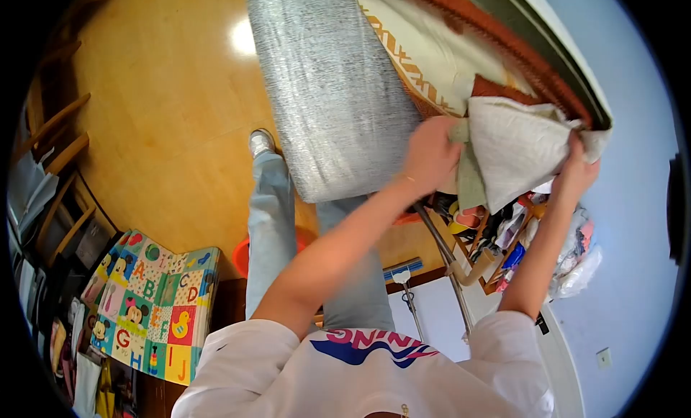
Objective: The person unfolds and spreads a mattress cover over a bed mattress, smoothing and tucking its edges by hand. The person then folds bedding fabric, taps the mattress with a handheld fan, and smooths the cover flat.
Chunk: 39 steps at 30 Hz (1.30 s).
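Note:
At the end of a long seat covered in silvery grey fabric [338, 94], both of my hands are on layered cloth. My left hand [432, 155], slightly blurred, is closed on a greenish-grey edge of the cloth [471, 174]. My right hand [577, 172] grips the far corner of the off-white cloth [522, 141], which hangs folded between my hands. Behind it lies a cream cloth with a tan pattern [425, 47] and a rust-red border [529, 54]. My fingertips are partly hidden by the folds.
Below my hands, a wooden rack [497, 270] holds shoes and bags beside the pale wall [619, 202]. A metal pole [453, 267] and a blue mop head [403, 269] are near my legs. A colourful alphabet mat [155, 303], a red basin [241, 258] and wooden chairs [65, 155] are leftward.

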### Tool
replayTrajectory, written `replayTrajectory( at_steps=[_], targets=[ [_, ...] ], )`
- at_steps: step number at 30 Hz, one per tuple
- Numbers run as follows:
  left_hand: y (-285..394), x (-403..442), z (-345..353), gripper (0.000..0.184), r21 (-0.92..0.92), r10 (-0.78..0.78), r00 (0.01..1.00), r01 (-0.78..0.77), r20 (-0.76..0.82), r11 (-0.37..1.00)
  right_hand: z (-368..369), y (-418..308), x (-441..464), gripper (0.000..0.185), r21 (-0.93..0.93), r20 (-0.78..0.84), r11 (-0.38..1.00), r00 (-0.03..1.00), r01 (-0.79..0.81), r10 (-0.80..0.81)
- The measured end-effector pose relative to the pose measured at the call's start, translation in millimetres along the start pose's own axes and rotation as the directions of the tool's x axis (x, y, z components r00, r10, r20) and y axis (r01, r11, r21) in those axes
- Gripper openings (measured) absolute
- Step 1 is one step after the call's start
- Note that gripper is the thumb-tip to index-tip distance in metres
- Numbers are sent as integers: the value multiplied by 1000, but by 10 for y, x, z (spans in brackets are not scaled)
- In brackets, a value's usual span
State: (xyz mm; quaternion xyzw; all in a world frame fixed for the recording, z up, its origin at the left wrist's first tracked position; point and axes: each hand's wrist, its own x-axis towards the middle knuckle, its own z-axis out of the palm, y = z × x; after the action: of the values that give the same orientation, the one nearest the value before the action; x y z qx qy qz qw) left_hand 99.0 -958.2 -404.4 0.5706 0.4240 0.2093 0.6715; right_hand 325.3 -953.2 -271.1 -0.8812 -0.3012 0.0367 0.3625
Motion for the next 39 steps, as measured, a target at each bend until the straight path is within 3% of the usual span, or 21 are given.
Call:
replayTrajectory(
  at_steps=[1, 3, 5, 7, 9, 11, 12, 14, 15, 19, 22, 24, 27, 28, 29, 31, 33, 34, 36, 38, 39],
  targets=[
    [-269, -28, 56, 47, 103, -91, 995, 95, -36, 990, -58, 12, 197, 31, 22, -14, 999, 1000, 27, -27],
    [-617, 35, 70, 52, 24, -394, 919, 393, 33, 919, -161, 77, 562, 33, 81, -52, 995, 997, 53, -49],
    [-776, 288, 110, 60, -155, -419, 908, 411, -21, 899, -264, 42, 832, 35, 155, -85, 982, 992, 106, -93],
    [-863, 740, 231, 64, -325, -341, 938, 306, -55, 895, -312, 113, 1041, 36, 147, -53, 982, 992, 118, -111],
    [-493, 1143, 204, 63, -656, -320, 945, 283, 66, 700, -347, 235, 1208, 37, 143, -26, 981, 991, 132, -130],
    [-146, 1472, 270, 58, -671, -114, 966, 245, 233, 700, -343, 398, 1389, 41, -225, 16, 938, 963, 264, -267],
    [124, 1579, 284, 54, -612, -74, 965, 218, 252, 760, -359, 526, 1523, 43, -283, 51, 904, 946, 322, -321],
    [248, 1825, 477, 43, -467, -7, 960, 143, 281, 873, -288, 688, 1682, 42, -268, 70, 912, 951, 309, -302],
    [293, 1928, 570, 37, -411, 67, 981, 14, 183, 912, -246, 739, 1733, 42, -256, 96, 917, 952, 307, -292],
    [616, 2241, 866, 39, -355, 34, 956, 74, 290, 932, -4, 857, 1672, 41, -159, 219, 906, 909, 393, -355],
    [822, 2311, 1007, 40, -290, 50, 934, 58, 354, 955, 186, 662, 1297, 51, 55, 504, 958, 820, 281, -269],
    [883, 2353, 1096, 41, -269, 70, 929, 34, 365, 962, 438, 875, 1080, 73, -212, 467, 712, 710, 669, -528],
    [848, 2355, 1046, 39, -356, 74, 922, 72, 380, 932, 706, 1085, 974, 69, -381, 486, 792, 832, 477, -267],
    [811, 2311, 926, 40, -205, -1, 916, 91, 401, 975, 732, 1139, 1028, 69, -377, 484, 794, 832, 476, -269],
    [726, 2301, 852, 40, -200, -2, 917, 89, 399, 976, 737, 1178, 1090, 63, -344, 476, 851, 855, 398, -208],
    [417, 2246, 819, 44, -402, 27, 988, 37, 152, 915, 723, 1215, 1175, 58, -306, 471, 897, 870, 318, -147],
    [117, 2190, 860, 48, -279, -199, 976, 169, -85, 945, 675, 1222, 1232, 49, -197, 455, 937, 874, 288, -173],
    [-51, 2154, 913, 48, -283, -196, 976, 164, -90, 945, 640, 1187, 1258, 46, -161, 479, 967, 872, 198, -99],
    [-424, 2080, 1030, 58, 313, -205, 960, 258, -193, 914, 630, 1236, 1303, 45, -130, 476, 978, 876, 162, -82],
    [-737, 2066, 1280, 65, 452, -46, 996, 76, -77, 889, 616, 1256, 1293, 43, -71, 495, 993, 868, 93, -46],
    [-641, 1998, 1427, 66, 76, -142, 989, 139, 29, 987, 637, 1271, 1280, 43, -71, 499, 993, 865, 90, -43]
  ],
)
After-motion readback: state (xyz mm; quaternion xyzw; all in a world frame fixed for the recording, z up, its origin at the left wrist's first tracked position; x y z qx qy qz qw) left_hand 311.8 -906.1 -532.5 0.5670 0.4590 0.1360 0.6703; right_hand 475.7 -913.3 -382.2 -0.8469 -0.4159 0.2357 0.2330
